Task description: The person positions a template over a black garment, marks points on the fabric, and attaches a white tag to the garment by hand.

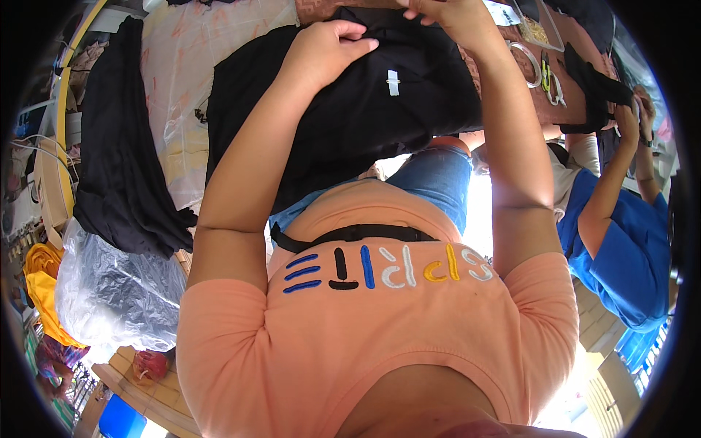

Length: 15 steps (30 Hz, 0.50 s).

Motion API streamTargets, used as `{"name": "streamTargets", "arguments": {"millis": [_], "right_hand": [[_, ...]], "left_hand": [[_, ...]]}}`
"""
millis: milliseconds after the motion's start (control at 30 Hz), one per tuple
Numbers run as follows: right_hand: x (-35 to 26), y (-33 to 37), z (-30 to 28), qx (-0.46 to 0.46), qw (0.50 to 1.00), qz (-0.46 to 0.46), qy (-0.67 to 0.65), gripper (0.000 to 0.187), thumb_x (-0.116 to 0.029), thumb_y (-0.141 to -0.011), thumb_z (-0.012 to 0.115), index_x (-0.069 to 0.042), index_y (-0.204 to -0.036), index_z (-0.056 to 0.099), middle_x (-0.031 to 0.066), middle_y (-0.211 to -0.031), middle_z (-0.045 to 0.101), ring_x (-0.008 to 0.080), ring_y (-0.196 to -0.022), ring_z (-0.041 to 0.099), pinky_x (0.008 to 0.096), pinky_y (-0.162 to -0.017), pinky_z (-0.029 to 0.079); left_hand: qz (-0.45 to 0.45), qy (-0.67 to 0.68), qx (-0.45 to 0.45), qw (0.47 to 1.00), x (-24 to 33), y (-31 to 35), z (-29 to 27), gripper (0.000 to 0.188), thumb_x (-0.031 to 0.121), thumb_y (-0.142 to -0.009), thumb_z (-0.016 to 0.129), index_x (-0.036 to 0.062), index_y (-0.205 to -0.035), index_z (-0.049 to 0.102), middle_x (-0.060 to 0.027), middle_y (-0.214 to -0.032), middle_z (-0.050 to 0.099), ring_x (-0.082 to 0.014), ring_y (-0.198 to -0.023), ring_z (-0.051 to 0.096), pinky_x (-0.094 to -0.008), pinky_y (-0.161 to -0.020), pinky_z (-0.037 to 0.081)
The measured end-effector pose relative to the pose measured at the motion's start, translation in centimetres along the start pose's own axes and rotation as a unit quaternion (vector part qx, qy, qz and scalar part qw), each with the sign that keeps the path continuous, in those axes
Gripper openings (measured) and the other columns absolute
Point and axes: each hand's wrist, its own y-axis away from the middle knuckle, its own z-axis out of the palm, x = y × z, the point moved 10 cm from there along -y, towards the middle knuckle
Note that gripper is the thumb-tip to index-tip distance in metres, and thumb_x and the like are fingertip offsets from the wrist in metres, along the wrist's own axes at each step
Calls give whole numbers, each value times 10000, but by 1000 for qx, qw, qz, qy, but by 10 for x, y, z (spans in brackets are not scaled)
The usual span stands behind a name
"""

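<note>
my left hand point(325, 45) and my right hand point(445, 13) are resting on a black cloth point(365, 109) that is showing one small white tag point(393, 82). i am wearing an orange shirt point(380, 343) with blue, black, white and yellow stitched shapes point(387, 269), and blue jeans point(438, 179). more black cloth point(120, 146) is hanging beside a clear, shiny plastic bag point(109, 288). something yellow point(44, 288) is sitting near it. a person point(621, 248) next to me is wearing a bright blue top.
</note>
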Motion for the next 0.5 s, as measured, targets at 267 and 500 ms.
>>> {"name": "streamTargets", "arguments": {"millis": [267,500], "right_hand": [[-10,34,35,-201,978,28,-43,112,-103,-908,697,-33,-981,744,20,-919,717,84,-688,632,225,-599,497],[-5,40,53,-324,945,52,-10,134,-150,-902,727,-65,-1003,750,20,-988,723,90,-692,629,225,-606,493]], "left_hand": [[-32,-102,-121,987,5,18,16,285,275,-850,733,65,-1042,725,-97,-968,740,-183,-857,699,-304,-792,523],[-32,48,-29,998,18,15,-15,245,280,-923,684,63,-1034,656,-52,-858,675,-140,-827,640,-287,-782,499]]}}
